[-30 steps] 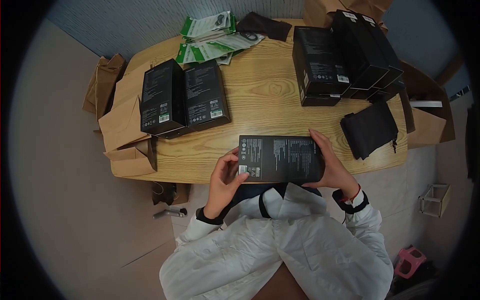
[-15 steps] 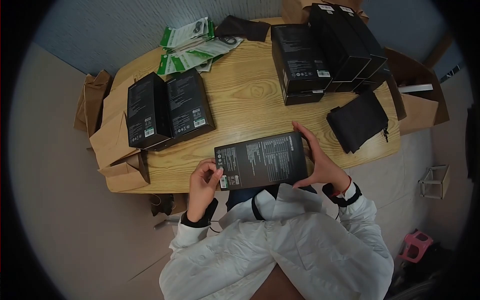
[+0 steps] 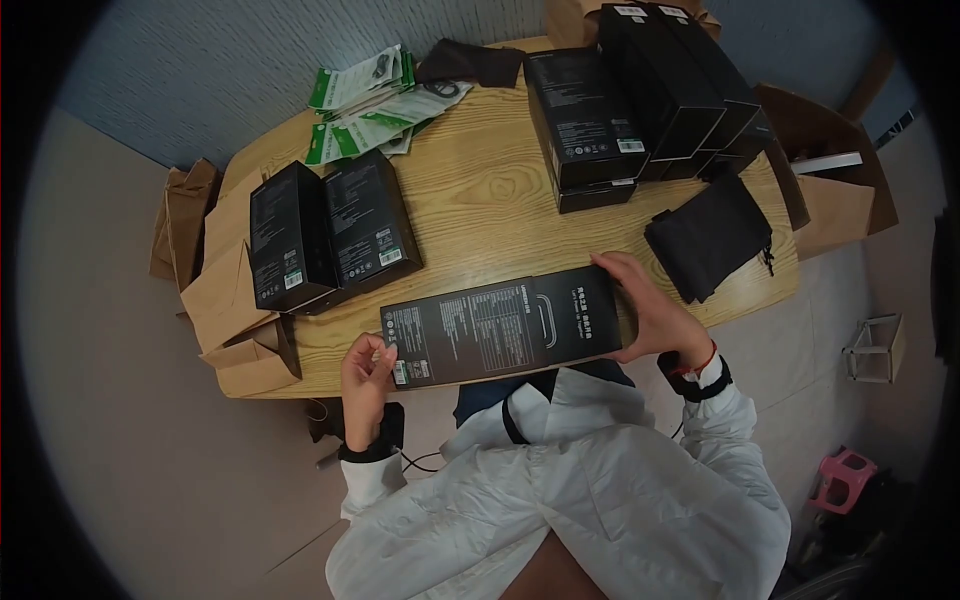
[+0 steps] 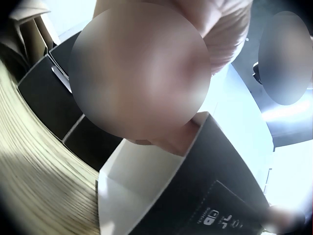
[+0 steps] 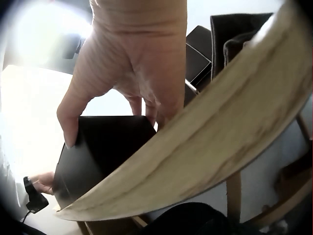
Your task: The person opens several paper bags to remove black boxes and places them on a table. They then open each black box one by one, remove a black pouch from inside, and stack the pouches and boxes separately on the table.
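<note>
Near the table's front edge, a black printed box is partly slid open. Its outer sleeve lies to the left and the inner box, with white lettering, sticks out on the right. My left hand pinches the sleeve's left end. The left wrist view shows that sleeve end hollow, with a white inside. My right hand grips the inner box's right end, thumb on the near side and fingers on the far side; the right wrist view shows this box end between thumb and fingers.
Two similar black boxes stand at left beside brown paper bags. Green-and-white cable packets lie at the back. More black boxes are stacked back right, with a black drawstring pouch in front of them.
My left hand has moved left with the sleeve, away from my right hand. The inner box now shows at the right, where the sleeve covered it before. The head view has also shifted.
</note>
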A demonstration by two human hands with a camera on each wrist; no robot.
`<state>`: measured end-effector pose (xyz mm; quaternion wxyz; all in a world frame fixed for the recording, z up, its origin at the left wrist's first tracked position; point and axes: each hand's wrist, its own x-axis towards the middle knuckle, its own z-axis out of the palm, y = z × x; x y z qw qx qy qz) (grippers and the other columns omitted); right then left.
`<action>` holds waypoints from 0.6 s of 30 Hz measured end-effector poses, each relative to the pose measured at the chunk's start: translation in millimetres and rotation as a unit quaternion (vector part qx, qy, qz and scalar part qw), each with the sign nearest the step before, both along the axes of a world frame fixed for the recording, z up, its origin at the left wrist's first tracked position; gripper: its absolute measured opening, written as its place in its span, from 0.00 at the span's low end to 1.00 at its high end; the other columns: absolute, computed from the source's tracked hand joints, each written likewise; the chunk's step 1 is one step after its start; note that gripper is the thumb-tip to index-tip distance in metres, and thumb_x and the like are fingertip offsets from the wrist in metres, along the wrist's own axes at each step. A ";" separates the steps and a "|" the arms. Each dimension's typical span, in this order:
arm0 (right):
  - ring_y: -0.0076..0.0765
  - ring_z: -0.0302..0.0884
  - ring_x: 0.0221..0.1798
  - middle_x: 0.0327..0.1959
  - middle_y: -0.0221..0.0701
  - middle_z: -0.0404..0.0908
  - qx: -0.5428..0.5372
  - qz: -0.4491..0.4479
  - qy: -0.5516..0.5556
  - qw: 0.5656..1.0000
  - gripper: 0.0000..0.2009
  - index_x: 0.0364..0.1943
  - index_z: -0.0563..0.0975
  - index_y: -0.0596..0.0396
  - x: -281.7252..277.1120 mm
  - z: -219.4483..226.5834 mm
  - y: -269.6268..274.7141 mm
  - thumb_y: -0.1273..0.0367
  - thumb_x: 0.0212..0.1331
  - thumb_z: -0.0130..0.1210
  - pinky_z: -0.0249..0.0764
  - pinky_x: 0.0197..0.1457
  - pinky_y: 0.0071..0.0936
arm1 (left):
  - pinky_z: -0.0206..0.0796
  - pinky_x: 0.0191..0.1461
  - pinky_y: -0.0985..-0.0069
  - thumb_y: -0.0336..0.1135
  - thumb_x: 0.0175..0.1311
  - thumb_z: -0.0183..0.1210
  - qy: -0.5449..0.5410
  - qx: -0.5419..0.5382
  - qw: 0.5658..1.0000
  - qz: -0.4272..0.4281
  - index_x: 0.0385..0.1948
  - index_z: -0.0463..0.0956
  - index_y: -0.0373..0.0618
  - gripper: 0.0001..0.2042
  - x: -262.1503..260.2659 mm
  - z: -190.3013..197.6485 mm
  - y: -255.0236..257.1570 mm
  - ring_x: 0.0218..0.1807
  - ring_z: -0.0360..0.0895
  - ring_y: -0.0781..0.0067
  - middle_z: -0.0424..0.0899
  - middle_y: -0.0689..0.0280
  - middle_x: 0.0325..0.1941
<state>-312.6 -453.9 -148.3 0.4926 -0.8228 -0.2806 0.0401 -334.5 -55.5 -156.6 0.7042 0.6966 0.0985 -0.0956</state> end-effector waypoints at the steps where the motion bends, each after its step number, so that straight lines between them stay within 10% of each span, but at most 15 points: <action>1: 0.49 0.59 0.65 0.62 0.43 0.58 0.001 -0.007 0.003 1.000 0.53 0.68 0.55 0.56 0.5 -0.3 -4.8 0.68 0.28 0.73 0.61 0.66 0.34 | 0.53 0.30 0.90 0.27 0.64 0.57 -0.008 0.021 1.000 0.007 0.28 0.68 0.46 0.07 -0.8 1.4 4.0 0.27 0.62 0.92 0.71 0.78 0.25; 18: 0.46 0.58 0.65 0.63 0.40 0.57 -0.048 -0.002 0.052 0.998 0.53 0.67 0.58 0.54 2.2 6.8 -34.2 0.70 0.25 0.72 0.61 0.66 0.33 | 0.49 0.24 0.89 0.29 0.64 0.57 0.026 0.067 0.997 0.028 0.27 0.68 0.48 0.07 -5.2 10.5 38.7 0.22 0.60 0.93 0.70 0.79 0.24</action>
